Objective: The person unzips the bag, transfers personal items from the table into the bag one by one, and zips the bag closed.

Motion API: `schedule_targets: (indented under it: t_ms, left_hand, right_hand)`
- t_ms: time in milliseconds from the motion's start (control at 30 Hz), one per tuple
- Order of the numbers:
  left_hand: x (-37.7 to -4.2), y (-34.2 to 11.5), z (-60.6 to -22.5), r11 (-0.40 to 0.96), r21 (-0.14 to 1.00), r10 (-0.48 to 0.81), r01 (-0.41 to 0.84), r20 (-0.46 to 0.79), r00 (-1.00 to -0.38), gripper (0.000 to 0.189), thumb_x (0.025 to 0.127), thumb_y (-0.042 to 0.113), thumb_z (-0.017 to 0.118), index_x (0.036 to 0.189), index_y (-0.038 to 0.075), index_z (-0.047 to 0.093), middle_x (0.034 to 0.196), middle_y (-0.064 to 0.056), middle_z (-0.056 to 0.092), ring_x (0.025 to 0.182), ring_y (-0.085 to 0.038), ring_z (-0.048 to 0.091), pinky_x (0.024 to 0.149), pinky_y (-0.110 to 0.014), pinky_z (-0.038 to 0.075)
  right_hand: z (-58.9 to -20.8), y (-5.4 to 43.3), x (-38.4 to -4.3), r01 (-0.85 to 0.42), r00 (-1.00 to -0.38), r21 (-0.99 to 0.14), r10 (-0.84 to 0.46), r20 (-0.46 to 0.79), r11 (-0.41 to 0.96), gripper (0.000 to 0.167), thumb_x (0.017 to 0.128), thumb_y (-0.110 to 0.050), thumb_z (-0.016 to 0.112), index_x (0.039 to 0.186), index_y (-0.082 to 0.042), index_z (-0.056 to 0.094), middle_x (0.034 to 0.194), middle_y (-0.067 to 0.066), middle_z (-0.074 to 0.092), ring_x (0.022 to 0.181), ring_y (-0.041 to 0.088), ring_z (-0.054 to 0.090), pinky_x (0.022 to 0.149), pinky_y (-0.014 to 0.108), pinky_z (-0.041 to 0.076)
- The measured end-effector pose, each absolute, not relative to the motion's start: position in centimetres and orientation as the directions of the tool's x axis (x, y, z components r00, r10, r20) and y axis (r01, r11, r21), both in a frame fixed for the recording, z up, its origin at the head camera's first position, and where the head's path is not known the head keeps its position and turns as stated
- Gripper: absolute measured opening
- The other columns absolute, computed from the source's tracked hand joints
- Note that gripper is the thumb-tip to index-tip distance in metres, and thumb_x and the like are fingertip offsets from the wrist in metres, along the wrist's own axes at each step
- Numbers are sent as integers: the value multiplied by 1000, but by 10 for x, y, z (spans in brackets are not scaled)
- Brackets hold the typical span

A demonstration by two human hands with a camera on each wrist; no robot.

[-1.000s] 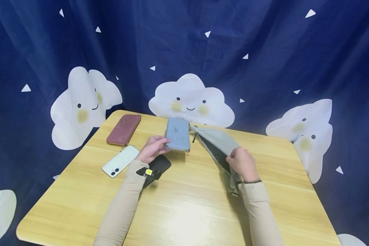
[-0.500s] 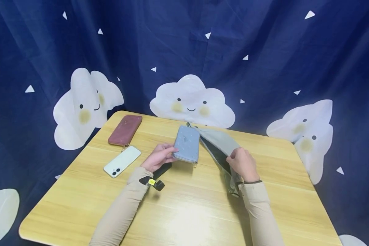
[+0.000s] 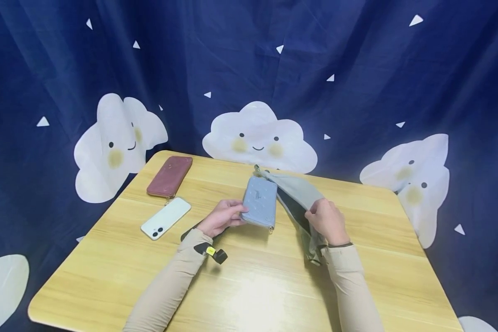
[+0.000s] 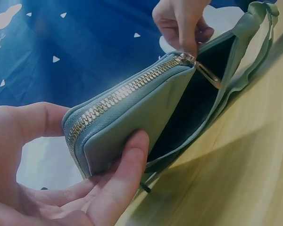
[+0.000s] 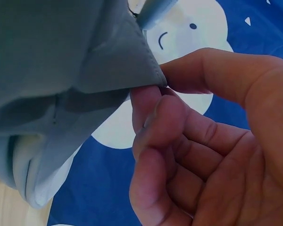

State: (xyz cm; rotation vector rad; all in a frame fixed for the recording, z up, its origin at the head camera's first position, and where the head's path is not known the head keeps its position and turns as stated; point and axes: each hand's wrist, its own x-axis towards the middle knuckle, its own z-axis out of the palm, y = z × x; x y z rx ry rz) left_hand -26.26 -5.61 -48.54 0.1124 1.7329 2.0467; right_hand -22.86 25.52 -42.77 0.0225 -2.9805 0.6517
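Observation:
In the head view my left hand [image 3: 223,218] pinches a light blue zip-around wallet [image 3: 260,203] by its left side, thumb on top. The wallet is tilted above the table, beside the mouth of a grey-green soft bag [image 3: 300,190]. My right hand [image 3: 328,221] pinches the bag's rim and holds the mouth apart. From the left wrist, the wallet's gold zipper [image 4: 118,97] is closed, and its far end overlaps the bag's dark opening [image 4: 191,110]. The right wrist view has thumb and index finger gripping the fabric edge [image 5: 153,75].
A dark red wallet [image 3: 170,176] lies at the table's back left, with a white phone [image 3: 166,218] in front of it. A black flat item [image 3: 186,234] is mostly hidden under the left wrist. A blue cloud-print curtain [image 3: 249,55] hangs behind the table [image 3: 108,276].
My left hand has carried the blue wallet to the right and towards me, up to the bag's mouth. The right hand keeps its hold on the rim, nearly still.

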Motion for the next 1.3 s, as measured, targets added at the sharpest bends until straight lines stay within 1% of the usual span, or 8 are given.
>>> schedule_targets:
  t_ms: [133,333,400,567,700,833,1067,1300]
  left_hand:
    - [-261,-50,-488,-90,945,395,-314,-255,-883,48,96,6,60,139,-15,51,101,-7,76,88,-13,76,89,-32,64]
    - [-258,-41,-494,-82,951,402,-299,-243,-883,50,96,6,61,140,-15,50,109,-14,76,90,-14,75,92,-34,64]
    - [-256,-37,-497,-90,950,397,-300,-243,-885,51,96,6,62,141,-15,48,111,-15,74,91,-14,75,91,-33,64]
    - [-252,-25,-502,-120,944,366,-308,-246,-898,58,97,7,64,146,-16,42,117,-19,70,92,-14,73,91,-31,64]
    - [-248,-14,-505,-157,936,342,-314,-246,-907,56,98,7,65,145,-15,43,119,-19,69,92,-14,73,90,-29,63]
    - [-244,-3,-506,-192,926,338,-326,-249,-908,58,99,9,65,146,-13,42,117,-13,65,91,-12,70,90,-26,63]
    - [-240,16,-508,-238,915,323,-326,-242,-915,65,98,8,67,150,-15,35,121,-15,65,91,-12,68,92,-28,63]
    - [-237,29,-508,-266,905,316,-332,-243,-917,64,97,7,69,147,-13,36,110,-8,64,92,-13,67,93,-29,62]
  right_hand:
    - [-427,255,-229,-33,-996,-411,3,87,911,30,79,-12,62,53,-17,49,55,-4,48,57,18,45,45,30,31]
    - [-429,254,-229,-38,-996,-405,-4,86,913,39,79,-12,62,50,-20,38,51,-7,36,53,16,37,44,29,25]
    - [-429,254,-229,-38,-997,-400,-6,82,916,39,80,-12,63,50,-20,39,50,-7,37,53,16,39,44,29,26]
    - [-430,253,-231,-32,-998,-394,-6,66,918,33,81,-14,65,53,-18,50,55,-4,50,55,19,48,45,31,32]
    - [-430,252,-232,-34,-998,-394,-10,63,919,28,82,-14,66,55,-16,57,59,-1,57,58,21,52,46,31,35]
    - [-430,252,-231,-35,-998,-389,-14,58,920,33,82,-14,65,52,-17,53,56,-2,54,56,20,51,45,32,35]
    - [-433,251,-231,-45,-998,-388,-24,58,921,36,82,-13,65,50,-18,50,54,-4,50,54,19,49,44,31,34]
    - [-434,249,-231,-63,-997,-394,-44,57,917,40,79,-11,62,49,-21,38,51,-7,33,52,16,38,43,29,27]
